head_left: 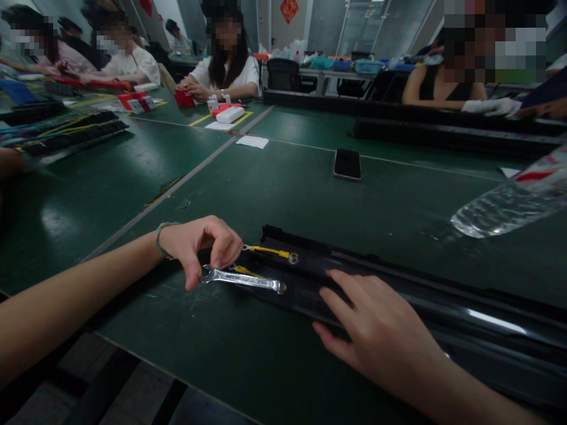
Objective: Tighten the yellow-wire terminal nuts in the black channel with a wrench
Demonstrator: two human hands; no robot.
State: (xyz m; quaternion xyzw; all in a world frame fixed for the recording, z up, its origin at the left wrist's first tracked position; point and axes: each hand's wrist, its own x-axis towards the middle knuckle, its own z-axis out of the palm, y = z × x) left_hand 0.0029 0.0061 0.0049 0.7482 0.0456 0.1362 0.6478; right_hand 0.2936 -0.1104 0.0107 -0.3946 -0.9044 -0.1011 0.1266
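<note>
My left hand [204,245] is closed on the open-jaw end of a silver combination wrench [245,280]. The wrench's ring end sits over a fastener near the end of a long black panel [398,273]. A yellow wire [270,251] with ring lugs is attached at a second fastener [293,258] just behind it. Another yellow wire [248,271] lies partly hidden behind the wrench. With fingers apart, my right hand [376,330] lies on the panel to the right of the wrench and grasps nothing.
On the green table [199,330] lie a phone [348,164], a white paper [252,141] and, at right, a water bottle [509,203]. Bundled wires [66,133] are at left. Co-workers sit across the table, near more black panels [443,133] and red-and-white parts [225,112].
</note>
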